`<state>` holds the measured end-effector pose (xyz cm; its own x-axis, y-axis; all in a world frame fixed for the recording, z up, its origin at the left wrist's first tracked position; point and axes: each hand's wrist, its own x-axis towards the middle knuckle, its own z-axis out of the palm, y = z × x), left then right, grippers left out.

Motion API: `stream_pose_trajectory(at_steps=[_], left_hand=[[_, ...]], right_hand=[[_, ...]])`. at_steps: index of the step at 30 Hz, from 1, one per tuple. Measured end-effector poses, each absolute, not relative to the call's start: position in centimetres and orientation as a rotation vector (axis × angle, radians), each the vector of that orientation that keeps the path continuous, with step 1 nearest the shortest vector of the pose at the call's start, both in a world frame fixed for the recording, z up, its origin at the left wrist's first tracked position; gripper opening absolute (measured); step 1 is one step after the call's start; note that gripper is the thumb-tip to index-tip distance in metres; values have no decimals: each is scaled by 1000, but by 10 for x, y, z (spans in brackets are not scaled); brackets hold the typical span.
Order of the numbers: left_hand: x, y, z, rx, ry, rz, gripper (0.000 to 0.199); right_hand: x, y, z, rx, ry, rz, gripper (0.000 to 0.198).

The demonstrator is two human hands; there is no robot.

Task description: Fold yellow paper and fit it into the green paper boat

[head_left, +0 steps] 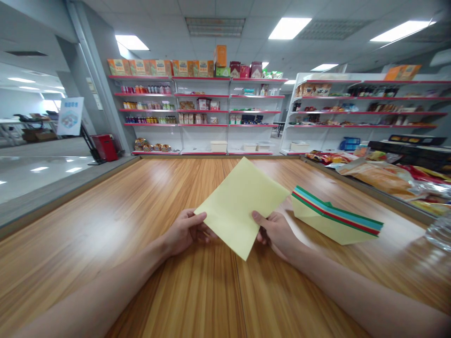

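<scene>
A pale yellow sheet of paper [243,202] is held up, tilted, above the wooden table. My left hand [186,230] pinches its left corner, thumb on top and fingers curled underneath. On the lower right edge, my right hand [276,232] grips the sheet the same way, its thumb pressing on the face. To the right of that hand lies a folded paper boat [331,218], pale yellow with green, blue, white and red bands along its upper edge. The fingers behind the sheet are partly hidden.
The wooden table [148,197] has a raised edge. Snack packets [380,176] are piled beyond its right side, and a clear plastic object [439,234] sits at the right edge. Stocked shelves [200,112] stand behind; a sign [70,116] is at far left.
</scene>
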<state>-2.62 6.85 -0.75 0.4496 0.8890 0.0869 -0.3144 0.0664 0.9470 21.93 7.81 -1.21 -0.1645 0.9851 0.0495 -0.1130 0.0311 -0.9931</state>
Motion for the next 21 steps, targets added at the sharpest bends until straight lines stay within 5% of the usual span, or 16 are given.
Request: stream_pose_trajectory(at_steps=[11, 21], left_hand=[[-22, 79, -18, 1167, 1129, 1449, 27], [-28, 76, -14, 1244, 1061, 1284, 31]], right_hand=[[223, 75, -5, -940, -1178, 1397, 33], [243, 87, -1, -791, -1317, 1808, 50]])
